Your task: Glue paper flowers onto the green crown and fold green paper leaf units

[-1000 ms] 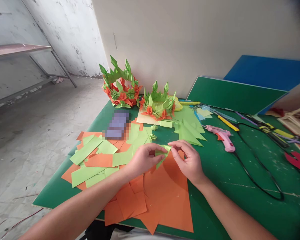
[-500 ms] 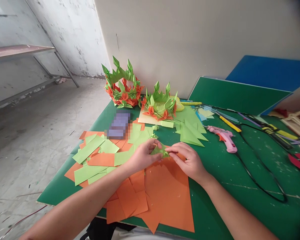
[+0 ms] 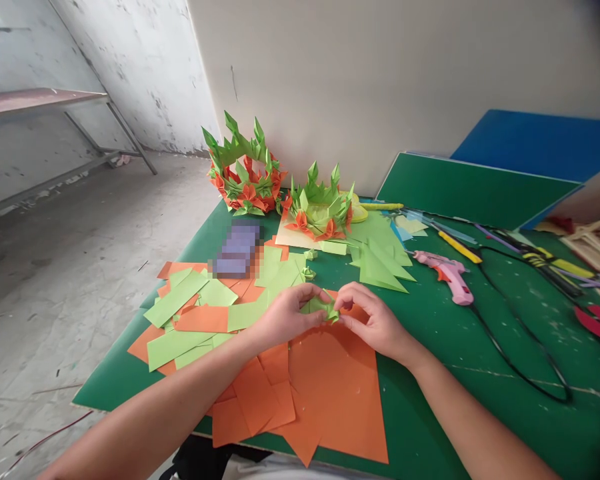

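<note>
Between my two hands is a small folded green paper piece (image 3: 331, 313), over a large orange sheet (image 3: 337, 393). My left hand (image 3: 297, 312) is closed on its left part, thumb and fingers pinching it. The fingertips of my right hand (image 3: 365, 312) pinch its right edge. Fingers hide part of the piece. Just beyond my hands lie small folded green pieces (image 3: 308, 274). Green and orange strips (image 3: 177, 300) are spread to the left, with more orange pieces (image 3: 255, 400) beneath my left forearm.
Two green and orange paper crowns (image 3: 247, 180) (image 3: 320, 207) stand at the back of the green table (image 3: 415, 427). A blurred purple object (image 3: 237, 250) lies left. To the right are a pink glue gun (image 3: 447, 273) with a black cord, a yellow cutter (image 3: 459, 247) and red scissor handles (image 3: 597, 323).
The green piece has turned slightly and shifted a little right in my fingers. The fingers of my right hand are more curled at its edge.
</note>
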A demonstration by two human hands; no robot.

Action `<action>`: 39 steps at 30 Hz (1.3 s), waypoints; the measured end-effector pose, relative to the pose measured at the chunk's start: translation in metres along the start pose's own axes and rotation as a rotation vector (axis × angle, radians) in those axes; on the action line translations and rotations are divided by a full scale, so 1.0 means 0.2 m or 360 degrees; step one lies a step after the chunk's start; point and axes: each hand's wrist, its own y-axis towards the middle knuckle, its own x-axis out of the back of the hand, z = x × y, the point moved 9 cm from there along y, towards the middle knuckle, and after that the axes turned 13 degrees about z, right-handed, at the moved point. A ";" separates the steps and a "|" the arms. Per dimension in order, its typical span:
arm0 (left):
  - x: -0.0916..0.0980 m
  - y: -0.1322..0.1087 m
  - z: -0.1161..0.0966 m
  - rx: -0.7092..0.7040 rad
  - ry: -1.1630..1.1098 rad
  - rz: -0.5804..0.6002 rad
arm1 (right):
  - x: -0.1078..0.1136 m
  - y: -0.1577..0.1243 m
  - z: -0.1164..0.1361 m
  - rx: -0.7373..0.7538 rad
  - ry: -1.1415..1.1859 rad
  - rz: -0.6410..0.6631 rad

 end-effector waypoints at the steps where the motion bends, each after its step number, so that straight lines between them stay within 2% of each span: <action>1: -0.01 0.00 0.00 -0.0004 -0.0007 0.0026 | 0.00 0.00 0.00 -0.0004 0.0018 0.0024; 6: -0.01 0.00 0.02 0.0046 0.0001 0.0077 | -0.03 0.00 -0.04 -0.0074 0.0143 0.0121; 15: -0.02 0.01 0.01 0.0071 -0.0048 0.0092 | -0.07 0.00 -0.11 -0.0180 0.0403 0.0145; 21: 0.04 -0.01 -0.04 0.0064 0.0339 -0.0052 | -0.02 -0.01 -0.13 -0.0149 0.0380 -0.0002; 26: 0.05 -0.01 -0.05 0.0092 0.0538 -0.0060 | -0.02 0.00 -0.08 -0.0072 0.0240 0.0016; 32: 0.01 -0.02 -0.11 -0.0069 0.0653 0.0051 | 0.01 0.00 -0.07 -0.0029 0.0147 -0.0039; 37: -0.02 -0.04 -0.18 -0.0300 0.0873 0.0084 | 0.01 0.00 -0.08 -0.0019 0.0161 -0.0070; 39: -0.02 -0.04 -0.17 -0.0277 0.0922 0.0071 | 0.01 0.00 -0.08 -0.0032 0.0167 -0.0092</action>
